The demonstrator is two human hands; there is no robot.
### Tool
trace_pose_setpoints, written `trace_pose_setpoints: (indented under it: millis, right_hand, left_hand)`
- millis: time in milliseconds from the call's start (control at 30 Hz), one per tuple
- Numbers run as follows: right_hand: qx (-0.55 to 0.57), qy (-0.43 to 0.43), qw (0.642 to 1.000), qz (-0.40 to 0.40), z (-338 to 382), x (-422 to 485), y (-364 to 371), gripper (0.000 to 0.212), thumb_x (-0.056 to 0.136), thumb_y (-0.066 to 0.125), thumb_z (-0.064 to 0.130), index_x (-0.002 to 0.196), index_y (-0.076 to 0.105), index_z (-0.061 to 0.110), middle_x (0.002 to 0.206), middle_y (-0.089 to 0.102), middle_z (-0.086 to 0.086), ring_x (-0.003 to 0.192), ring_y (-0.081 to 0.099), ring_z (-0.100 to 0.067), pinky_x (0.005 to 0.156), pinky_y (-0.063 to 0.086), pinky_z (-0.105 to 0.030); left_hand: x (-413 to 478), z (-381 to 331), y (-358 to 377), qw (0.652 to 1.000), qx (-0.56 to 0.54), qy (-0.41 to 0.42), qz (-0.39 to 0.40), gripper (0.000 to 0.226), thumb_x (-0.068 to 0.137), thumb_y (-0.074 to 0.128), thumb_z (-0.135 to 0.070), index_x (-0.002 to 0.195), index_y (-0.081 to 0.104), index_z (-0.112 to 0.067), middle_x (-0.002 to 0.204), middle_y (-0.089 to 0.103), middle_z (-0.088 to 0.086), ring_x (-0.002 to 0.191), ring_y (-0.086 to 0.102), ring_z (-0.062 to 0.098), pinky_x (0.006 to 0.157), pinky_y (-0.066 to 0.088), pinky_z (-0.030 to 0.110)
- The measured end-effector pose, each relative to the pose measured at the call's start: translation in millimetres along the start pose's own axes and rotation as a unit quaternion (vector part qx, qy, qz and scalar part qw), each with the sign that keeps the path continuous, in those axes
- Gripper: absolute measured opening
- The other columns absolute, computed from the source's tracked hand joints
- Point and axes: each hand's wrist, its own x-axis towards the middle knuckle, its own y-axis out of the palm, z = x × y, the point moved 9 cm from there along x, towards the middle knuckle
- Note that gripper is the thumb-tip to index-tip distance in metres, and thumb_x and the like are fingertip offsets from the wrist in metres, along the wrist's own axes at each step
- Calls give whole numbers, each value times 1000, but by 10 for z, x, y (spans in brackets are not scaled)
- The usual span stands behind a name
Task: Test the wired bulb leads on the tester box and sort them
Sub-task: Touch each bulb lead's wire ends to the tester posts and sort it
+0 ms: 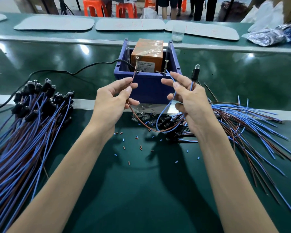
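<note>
left hand (114, 96): pinches brown lead (138, 118), tip at left screw (136, 63)
right hand (186, 98): pinches blue lead (158, 117), holds bulb (194, 71)
tester box (148, 88): table (141, 190) centre

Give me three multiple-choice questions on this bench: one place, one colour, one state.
1. The orange taped block sits: A in the blue plastic box; B on a grey mat; C under the cables.
2. The left hand pinches a wire coloured: A green; B brown; C white.
3. The clear bulb in its black socket, held by the right hand, is: A lying flat; B hanging down; C upright.
A, box walls surround it; B, brown insulation shows; C, bulb points up.
</note>
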Motion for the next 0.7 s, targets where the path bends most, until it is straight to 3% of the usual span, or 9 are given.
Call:
trace_pose_setpoints:
  millis: [367, 700]
  right_hand:
    - [61, 16, 998, -7, -28, 46, -41, 31, 98, 41, 2, 102, 65, 21, 82, 73, 5, 45, 44, -2, 36, 25, -10]
    - [57, 24, 998, -13, -17, 32, -63, 29, 97, 42, 1, 101, 66, 18, 79, 72, 4, 41, 41, -1, 34, 24, -10]
  left_hand:
    - [2, -8, -56, 1000, 2, -12, -22, 33, 97, 47, -2, 98, 67, -28, 88, 72, -12, 48, 54, 0, 51, 39, 10]
    - [-10, -8, -55, 999, 24, -12, -23, 33, 98, 43, -1, 105, 65, -24, 89, 69, -12, 45, 48, -1, 51, 42, 9]
